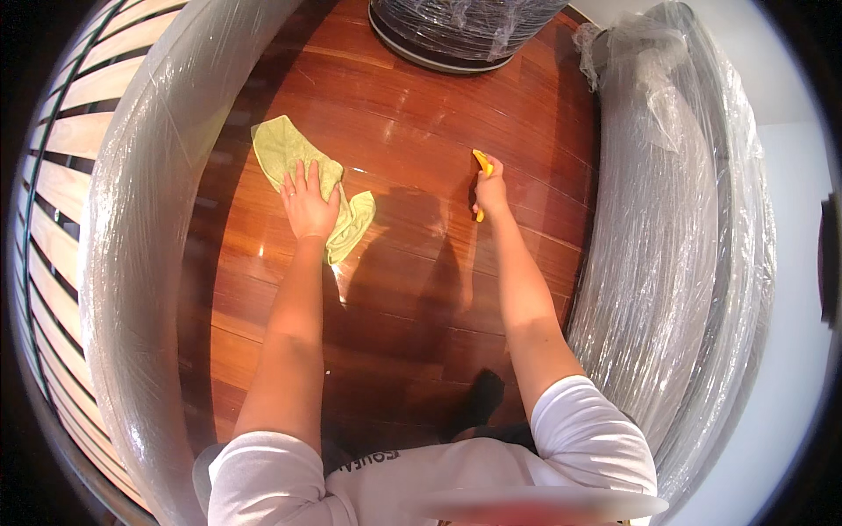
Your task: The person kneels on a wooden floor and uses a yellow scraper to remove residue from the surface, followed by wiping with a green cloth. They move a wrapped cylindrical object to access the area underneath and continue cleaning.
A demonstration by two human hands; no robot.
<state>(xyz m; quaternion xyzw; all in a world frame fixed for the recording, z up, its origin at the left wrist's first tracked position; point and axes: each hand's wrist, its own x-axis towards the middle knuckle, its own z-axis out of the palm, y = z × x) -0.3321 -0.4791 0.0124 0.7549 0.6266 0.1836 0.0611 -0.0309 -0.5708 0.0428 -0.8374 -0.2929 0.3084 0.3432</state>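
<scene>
My left hand [309, 205] lies flat, fingers apart, on a yellow-green cloth [279, 146] spread over the reddish-brown wooden floor [395, 151]. One end of the cloth is bunched to the right of that hand. Farther right, my right hand [491, 187] is closed around a yellow hand tool [483, 162], perhaps a scraper. Its yellow ends stick out above and below the fist, and the fingers cover its middle. Whether the tool touches the floor I cannot tell.
A large item wrapped in clear film [164, 164] runs along the left, beside wooden bed slats [66, 184] on a dark frame. More film-wrapped furniture [651, 230] lines the right, by a white wall [796, 217]. A wrapped round-based object [454, 39] stands ahead.
</scene>
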